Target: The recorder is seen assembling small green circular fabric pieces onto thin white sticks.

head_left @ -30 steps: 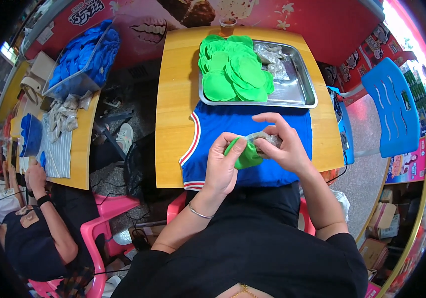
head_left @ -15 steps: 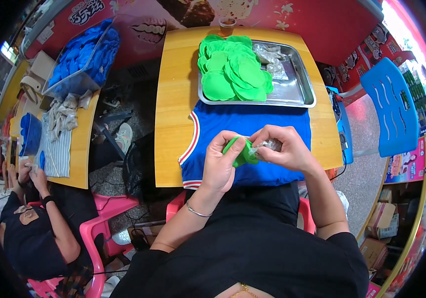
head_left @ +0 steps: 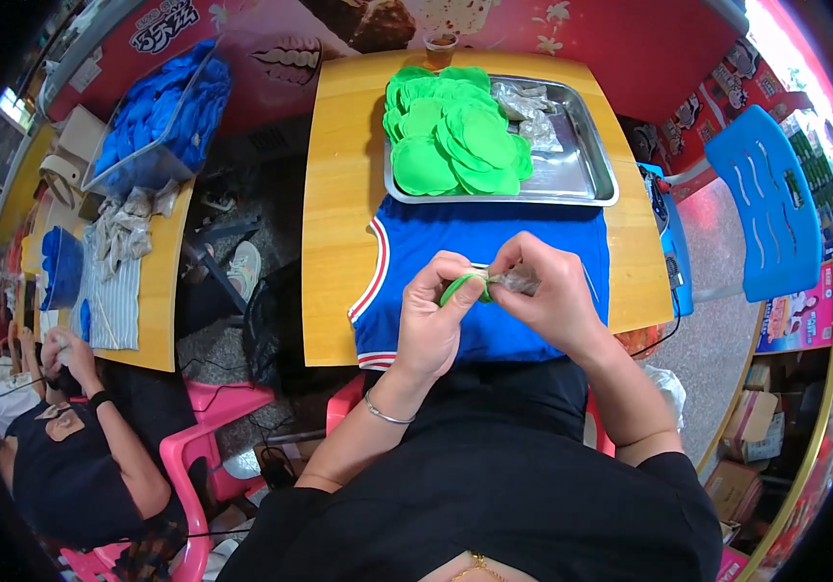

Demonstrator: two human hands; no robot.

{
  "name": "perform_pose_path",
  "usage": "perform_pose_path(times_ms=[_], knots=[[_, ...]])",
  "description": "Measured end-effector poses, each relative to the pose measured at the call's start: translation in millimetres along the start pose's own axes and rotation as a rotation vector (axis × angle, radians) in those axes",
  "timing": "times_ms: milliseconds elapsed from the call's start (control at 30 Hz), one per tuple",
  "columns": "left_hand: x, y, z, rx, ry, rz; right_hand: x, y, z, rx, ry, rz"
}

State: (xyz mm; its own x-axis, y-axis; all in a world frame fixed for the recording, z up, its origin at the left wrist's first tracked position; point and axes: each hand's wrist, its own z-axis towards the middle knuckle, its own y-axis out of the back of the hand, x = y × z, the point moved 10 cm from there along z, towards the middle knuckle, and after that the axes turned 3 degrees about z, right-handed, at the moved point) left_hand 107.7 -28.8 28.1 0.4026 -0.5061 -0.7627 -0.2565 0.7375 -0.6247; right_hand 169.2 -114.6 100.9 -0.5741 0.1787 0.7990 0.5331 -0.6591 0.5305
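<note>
Over a blue jersey (head_left: 518,228) with red-and-white trim, my left hand (head_left: 431,325) pinches a bright green fabric piece (head_left: 451,289), which is folded and mostly hidden by the fingers. Close beside it, my right hand (head_left: 557,296) is closed on a small clear plastic bag (head_left: 519,280) with greyish contents. The bag's narrow end meets the green piece between my fingertips; whether it goes inside I cannot tell. Beyond the jersey, a metal tray (head_left: 586,160) carries a heap of flat green pieces (head_left: 450,136) and several small bags (head_left: 536,118).
A cup of brown drink (head_left: 440,50) stands behind the tray on the wooden table (head_left: 343,194). On the right is a blue chair (head_left: 764,209). At the left, a co-worker (head_left: 86,436) handles something by another table with a bin of blue pieces (head_left: 159,116).
The green piece has folded down and shows less between my fingers. My right hand has turned slightly, and the bag's narrow end now lies against the green piece.
</note>
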Motion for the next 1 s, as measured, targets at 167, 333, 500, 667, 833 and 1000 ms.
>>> perform_pose_path(times_ms=[167, 333, 500, 667, 833, 1000], knots=[[6, 5, 0, -0.021, 0.064, -0.096, 6, 3, 2, -0.055, -0.017, -0.140], [23, 10, 0, -0.031, 0.219, -0.215, -10, -4, 0, 0.133, -0.068, 0.014], [29, 15, 0, -0.042, 0.253, -0.230, 9, -6, -7, 0.256, 0.117, 0.083], [26, 11, 1, 0.021, 0.256, -0.204, 4, -9, -12, 0.307, 0.058, -0.022], [21, 8, 0, -0.033, 0.242, 0.000, -7, -3, -9, 0.135, 0.007, -0.003], [13, 8, 2, -0.037, 0.119, 0.109, -17, -3, -5, 0.055, -0.229, 0.197]])
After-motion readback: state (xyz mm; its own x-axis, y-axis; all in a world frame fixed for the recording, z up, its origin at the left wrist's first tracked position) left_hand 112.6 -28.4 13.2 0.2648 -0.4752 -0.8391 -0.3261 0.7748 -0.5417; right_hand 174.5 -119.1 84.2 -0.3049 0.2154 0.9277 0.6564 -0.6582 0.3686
